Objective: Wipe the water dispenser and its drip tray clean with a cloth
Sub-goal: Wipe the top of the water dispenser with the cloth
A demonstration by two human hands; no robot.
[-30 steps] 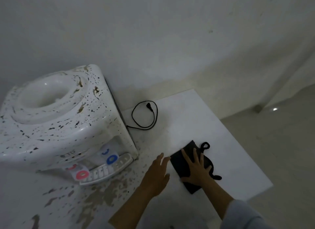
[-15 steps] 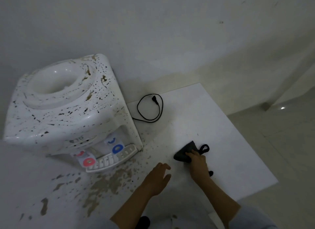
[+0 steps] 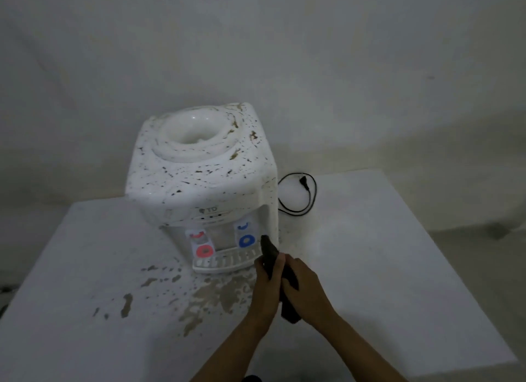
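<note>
Both your hands now clutch the dark cloth point(image 3: 270, 252), left hand point(image 3: 267, 282) and right hand point(image 3: 302, 285) wrapped round it. It's off the table point(image 3: 384, 253) and up by the drip tray point(image 3: 225, 260); the speckled water dispenser point(image 3: 199, 179) looks unwiped.

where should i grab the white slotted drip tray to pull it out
Probably by the front lip of the white slotted drip tray, coming from the front. It sticks out past the speckled white water dispenser, and only that curved edge is clear; the red tap lever and blue tap lever overhang the rest.
</note>
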